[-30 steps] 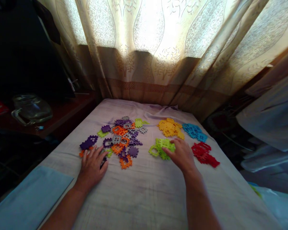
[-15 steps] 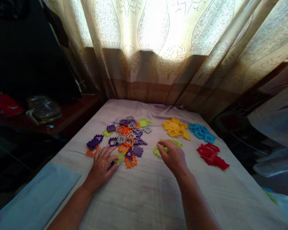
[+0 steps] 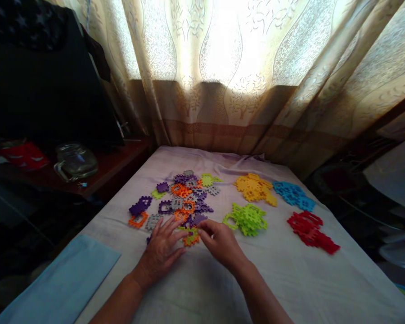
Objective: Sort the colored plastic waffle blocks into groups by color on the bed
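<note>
My left hand lies palm down with its fingers spread on the near edge of a mixed heap of plastic interlocking tiles. Beside its thumb is a light-green tile, overlapping an orange tile. My right hand has its thumb and forefinger pinched at the right end of that green tile; the fingertips partly hide the contact. Purple tiles, grey tiles and more orange tiles make up the heap. Right of it sits a pile of light-green tiles.
Piles of yellow tiles, blue tiles and red tiles lie to the right on the cloth-covered surface. A folded light-blue cloth is at the left edge. A glass jug stands on a side table, before a curtain.
My right hand has moved left from the light-green pile, uncovering it, to the mixed heap. The green tile near my left hand now lies further right, over the orange tile. The view has shifted slightly.
</note>
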Demonstrator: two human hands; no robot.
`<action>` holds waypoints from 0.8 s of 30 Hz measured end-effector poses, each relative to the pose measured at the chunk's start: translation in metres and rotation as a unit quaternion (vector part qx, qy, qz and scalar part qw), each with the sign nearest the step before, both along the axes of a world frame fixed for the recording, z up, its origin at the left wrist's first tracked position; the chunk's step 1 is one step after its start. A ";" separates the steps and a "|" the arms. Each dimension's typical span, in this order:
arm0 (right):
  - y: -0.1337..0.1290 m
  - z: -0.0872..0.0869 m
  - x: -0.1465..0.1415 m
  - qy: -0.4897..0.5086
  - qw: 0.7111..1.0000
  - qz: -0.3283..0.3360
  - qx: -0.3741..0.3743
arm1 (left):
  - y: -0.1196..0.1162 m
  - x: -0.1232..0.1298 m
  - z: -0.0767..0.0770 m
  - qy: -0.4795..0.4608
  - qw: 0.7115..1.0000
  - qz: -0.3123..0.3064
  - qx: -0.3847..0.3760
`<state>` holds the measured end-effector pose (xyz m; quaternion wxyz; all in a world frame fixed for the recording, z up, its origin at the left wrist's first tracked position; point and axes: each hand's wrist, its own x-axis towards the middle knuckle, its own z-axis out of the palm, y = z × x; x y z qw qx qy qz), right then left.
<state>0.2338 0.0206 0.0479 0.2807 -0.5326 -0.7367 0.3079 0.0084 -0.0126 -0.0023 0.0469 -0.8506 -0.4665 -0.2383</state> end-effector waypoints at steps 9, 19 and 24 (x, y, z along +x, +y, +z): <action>0.018 0.007 0.052 -0.077 0.990 -0.095 0.072 | 0.024 -0.003 0.002 -0.050 0.993 0.092 -0.050; 0.006 -0.018 -0.005 -0.197 0.960 0.109 0.164 | 0.078 -0.047 0.040 0.069 0.959 0.258 -0.094; 0.006 -0.022 -0.008 -0.225 0.960 0.085 0.145 | 0.109 -0.065 0.057 0.124 0.932 0.296 -0.168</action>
